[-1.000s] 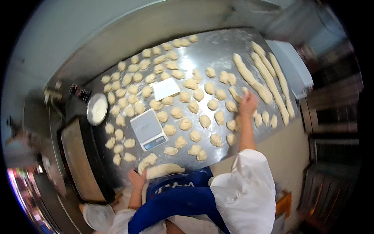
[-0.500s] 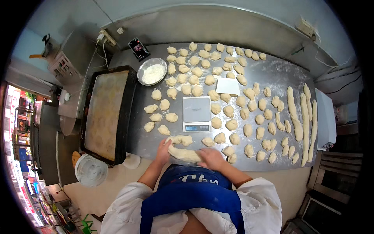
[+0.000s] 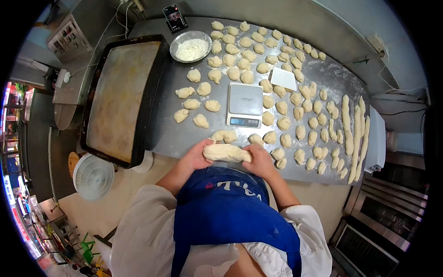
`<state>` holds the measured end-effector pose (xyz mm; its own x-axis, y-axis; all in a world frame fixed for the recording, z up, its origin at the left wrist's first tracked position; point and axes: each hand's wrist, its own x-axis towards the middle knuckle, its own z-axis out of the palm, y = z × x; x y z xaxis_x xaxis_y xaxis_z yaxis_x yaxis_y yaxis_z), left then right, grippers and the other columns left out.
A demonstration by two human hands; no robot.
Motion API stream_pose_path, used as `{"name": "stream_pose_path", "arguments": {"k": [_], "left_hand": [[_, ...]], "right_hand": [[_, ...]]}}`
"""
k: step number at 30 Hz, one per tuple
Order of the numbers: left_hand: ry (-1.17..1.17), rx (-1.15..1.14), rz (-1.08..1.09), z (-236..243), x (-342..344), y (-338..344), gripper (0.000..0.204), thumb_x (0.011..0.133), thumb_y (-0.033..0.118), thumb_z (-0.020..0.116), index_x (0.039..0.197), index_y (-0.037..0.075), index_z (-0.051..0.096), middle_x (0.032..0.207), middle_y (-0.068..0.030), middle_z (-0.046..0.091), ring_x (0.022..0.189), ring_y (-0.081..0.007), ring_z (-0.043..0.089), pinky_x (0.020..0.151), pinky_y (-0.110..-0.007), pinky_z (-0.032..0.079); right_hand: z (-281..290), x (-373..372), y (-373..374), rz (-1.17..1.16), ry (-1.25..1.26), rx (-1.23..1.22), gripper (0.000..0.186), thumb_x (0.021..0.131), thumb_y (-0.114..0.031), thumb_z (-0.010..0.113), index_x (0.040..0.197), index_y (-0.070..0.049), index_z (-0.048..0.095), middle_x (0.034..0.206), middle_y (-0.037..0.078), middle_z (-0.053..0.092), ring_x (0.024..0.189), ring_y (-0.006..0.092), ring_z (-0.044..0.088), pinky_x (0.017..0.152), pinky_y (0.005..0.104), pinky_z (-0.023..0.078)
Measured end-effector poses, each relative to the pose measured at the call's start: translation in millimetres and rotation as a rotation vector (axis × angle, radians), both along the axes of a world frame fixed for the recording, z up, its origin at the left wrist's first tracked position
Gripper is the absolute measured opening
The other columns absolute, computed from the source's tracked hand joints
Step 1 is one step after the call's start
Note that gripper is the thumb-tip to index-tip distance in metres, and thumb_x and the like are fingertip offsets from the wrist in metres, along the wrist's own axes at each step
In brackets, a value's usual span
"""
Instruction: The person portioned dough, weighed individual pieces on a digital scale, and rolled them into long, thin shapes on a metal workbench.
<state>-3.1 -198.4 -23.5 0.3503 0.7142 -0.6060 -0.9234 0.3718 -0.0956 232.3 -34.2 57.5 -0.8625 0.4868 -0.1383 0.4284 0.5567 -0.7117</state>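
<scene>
A thick roll of dough (image 3: 227, 153) is held between my two hands at the near edge of the steel table. My left hand (image 3: 199, 154) is closed around its left end, and my right hand (image 3: 259, 160) grips the right end. Just beyond the roll lies a smaller curved dough piece (image 3: 224, 135). Farther out stands a digital kitchen scale (image 3: 246, 100) with nothing on its plate. Many small dough lumps (image 3: 283, 123) are spread over the floured tabletop, and a flat white scraper (image 3: 283, 79) rests among them.
A large dark-rimmed baking tray (image 3: 121, 92) stands on the left. Behind it are a metal bowl of flour (image 3: 191, 48) and a propped phone (image 3: 174, 18). Long dough strips (image 3: 347, 124) lie at the far right. A white fan (image 3: 93, 176) sits below the tray.
The roll of dough has been lifted and straightened, both hands now gripping its ends. My right hand was lying over its right end before. The whole view has shifted and tilted.
</scene>
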Motion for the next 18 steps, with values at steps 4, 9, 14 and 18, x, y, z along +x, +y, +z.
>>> {"name": "stream_pose_path", "arguments": {"k": [4,9,14,18], "left_hand": [[1.334,-0.053,-0.247,-21,-5,-20,0.040,0.084,0.017,0.068,0.122,0.005,0.060,0.109,-0.0066,0.065,0.090,-0.0224,0.063,0.075,-0.035,0.052],[2.367,0.377,-0.475,26,20,-7,0.042,0.080,0.017,0.071,0.119,0.006,0.059,0.113,-0.0134,0.061,0.102,-0.0362,0.058,0.090,-0.044,0.047],[2.342,0.806,-0.711,5,32,4,0.037,0.077,0.017,0.070,0.112,0.011,0.060,0.109,-0.0105,0.061,0.103,-0.0330,0.058,0.088,-0.045,0.047],[2.469,0.826,-0.812,-4,17,-10,0.035,0.074,0.016,0.069,0.109,0.014,0.062,0.107,-0.0069,0.061,0.102,-0.0273,0.059,0.085,-0.040,0.047]], "right_hand": [[-25,13,-3,0.199,0.209,0.424,0.034,0.073,-0.016,0.072,0.106,-0.010,0.064,0.098,0.008,0.062,0.090,0.0286,0.061,0.079,0.0428,0.050],[-63,24,-9,0.311,0.167,0.374,0.046,0.071,-0.021,0.077,0.113,-0.010,0.062,0.105,0.008,0.062,0.096,0.0289,0.059,0.083,0.0421,0.047],[-63,13,-2,0.337,0.096,0.403,0.052,0.075,-0.022,0.073,0.124,-0.012,0.059,0.109,0.008,0.060,0.099,0.0265,0.059,0.084,0.0416,0.045],[-69,18,5,0.358,0.010,0.396,0.050,0.078,-0.020,0.070,0.126,-0.012,0.058,0.106,0.006,0.060,0.100,0.0244,0.058,0.083,0.0407,0.044]]}}
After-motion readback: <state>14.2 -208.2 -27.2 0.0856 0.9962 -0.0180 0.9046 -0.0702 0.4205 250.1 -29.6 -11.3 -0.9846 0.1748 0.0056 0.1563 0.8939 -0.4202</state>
